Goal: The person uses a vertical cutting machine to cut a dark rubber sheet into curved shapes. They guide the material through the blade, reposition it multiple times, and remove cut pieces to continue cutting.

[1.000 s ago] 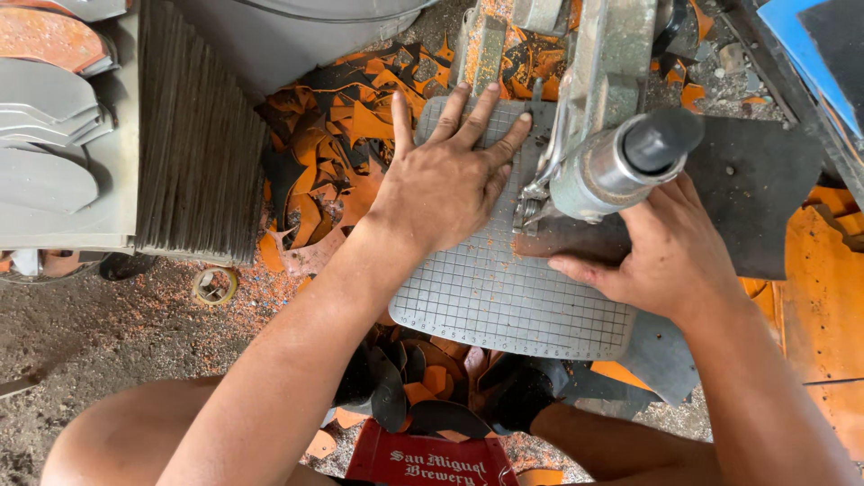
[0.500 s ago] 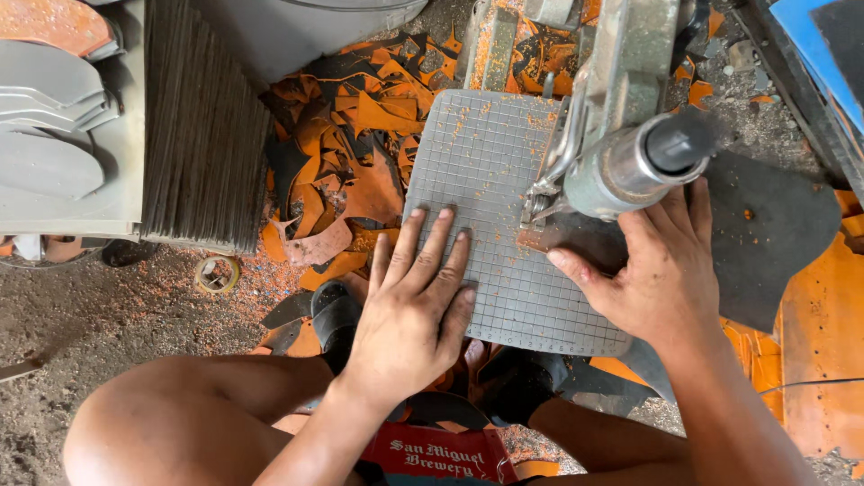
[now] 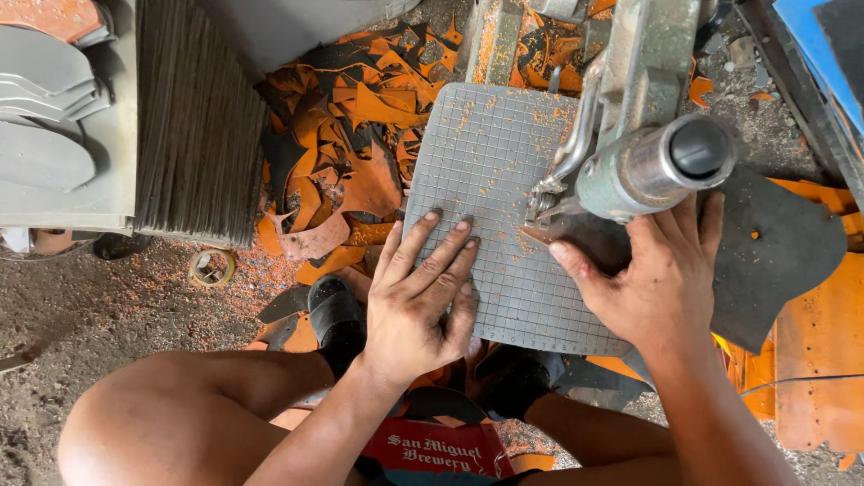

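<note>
Grey cut soles (image 3: 45, 153) sit stacked at far left w/ a block of dark ribbed sheets (image 3: 193, 126) standing on edge just beside them. A small tape roll (image 3: 212, 267) lies on the gritty floor below. Orange and black offcuts (image 3: 346, 153) are piled between the sheets and the grey gridded rubber sheet (image 3: 495, 171), which lies flat under the machine, dusted w/ orange crumbs. Left hand (image 3: 421, 301) rests palm down on the sheet's near left part, fingers spread flat, gripping nothing. Right hand (image 3: 652, 283) presses flat on a dark cut piece (image 3: 774, 252) overlapping the sheet's right edge, thumb pointing toward the blade area, fingers extended, not clenched. Metal cutting machine (image 3: 643, 153) w/ its round cylinder end hangs just above the right hand. An orange board (image 3: 814, 378) lies at far right.
</note>
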